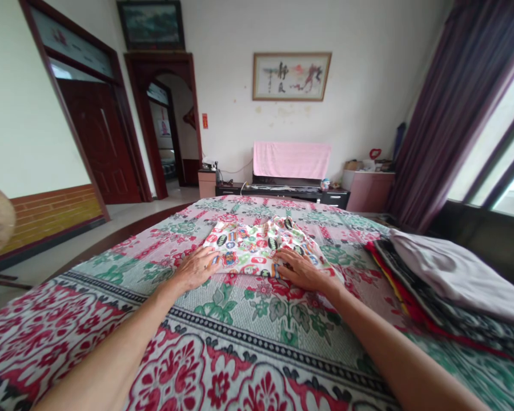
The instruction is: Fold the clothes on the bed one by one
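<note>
Grip apart: left hand [197, 267] and right hand [297, 269] flat on white multicolour-printed fabric garment [252, 245], lying on red-green floral cloth [171, 371]; seemingly not fully folded; stacked pale-and-dark folded clothes [449, 271], at right, look done.

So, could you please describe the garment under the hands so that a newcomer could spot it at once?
Start with the large floral cloth and look near its middle, left of the folded stack. The garment lies there, under the left hand and right hand. Small multicoloured badge prints on white set it apart from both cloth and stack.
</note>
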{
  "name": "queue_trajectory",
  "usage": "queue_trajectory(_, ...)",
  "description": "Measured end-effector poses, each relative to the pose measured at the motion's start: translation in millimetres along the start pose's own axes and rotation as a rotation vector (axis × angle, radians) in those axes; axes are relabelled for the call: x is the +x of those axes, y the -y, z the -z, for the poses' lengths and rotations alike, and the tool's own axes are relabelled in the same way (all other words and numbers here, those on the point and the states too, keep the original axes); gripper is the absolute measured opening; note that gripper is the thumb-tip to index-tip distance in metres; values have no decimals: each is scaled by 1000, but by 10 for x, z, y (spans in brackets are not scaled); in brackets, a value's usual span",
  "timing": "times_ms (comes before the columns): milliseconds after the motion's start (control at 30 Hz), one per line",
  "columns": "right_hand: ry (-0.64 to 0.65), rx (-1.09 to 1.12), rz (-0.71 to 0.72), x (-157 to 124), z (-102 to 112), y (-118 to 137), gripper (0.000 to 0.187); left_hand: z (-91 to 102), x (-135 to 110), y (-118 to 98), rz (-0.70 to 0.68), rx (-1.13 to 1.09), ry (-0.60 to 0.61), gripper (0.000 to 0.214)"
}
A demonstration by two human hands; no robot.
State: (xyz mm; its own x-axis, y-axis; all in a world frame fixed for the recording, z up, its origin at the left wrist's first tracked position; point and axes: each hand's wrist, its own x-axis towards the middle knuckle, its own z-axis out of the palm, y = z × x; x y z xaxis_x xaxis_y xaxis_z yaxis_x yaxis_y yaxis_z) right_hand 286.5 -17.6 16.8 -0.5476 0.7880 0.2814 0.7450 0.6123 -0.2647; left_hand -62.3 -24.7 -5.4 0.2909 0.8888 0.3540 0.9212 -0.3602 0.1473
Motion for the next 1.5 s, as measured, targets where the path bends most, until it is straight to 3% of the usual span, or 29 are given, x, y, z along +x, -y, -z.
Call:
queue_trajectory(100, 5, 70, 10, -88, 200, -68, 36, 153, -20, 12, -78, -25, -49, 46)
queue_trajectory(200, 211, 59, -109, -222, 486, -118, 28, 265, -32, 21, -92, -36, 26, 32)
queue_trajectory(300, 371, -42, -246, -324, 674, -128, 36, 282, -28, 1, -113, 1, 113, 22)
queue_trajectory(500, 273, -262, -212, -304, 576, -101, 27, 202, -41, -81, -121, 51, 37, 29)
queue_trajectory(600, 220, -296, -273, -268, 509, -95, 27, 178, -56, -92, -117, 74, 6, 30)
queue_trajectory(833, 345, -209, -325, -252, 656, -46, 22, 275, -12, -89, -33, 109, 5, 30)
queue_trajectory(1000, 424, -106, -301, -267, 848, 84, 20, 560, 17, -84, 27, 10, 144, 31)
queue_trajectory(1200, 594, 25, -246, -301, 901, 250, 24, 872, -26, -61, 143, -65, 469, 35)
queue_trajectory(1333, 716, 157, -211, -292, 868, 274, 24, 948, -89, -40, 225, -192, 622, 37)
queue_trajectory(1500, 782, 233, -202, -280, 801, 212, 25, 929, -112, -27, 253, -231, 675, 36)
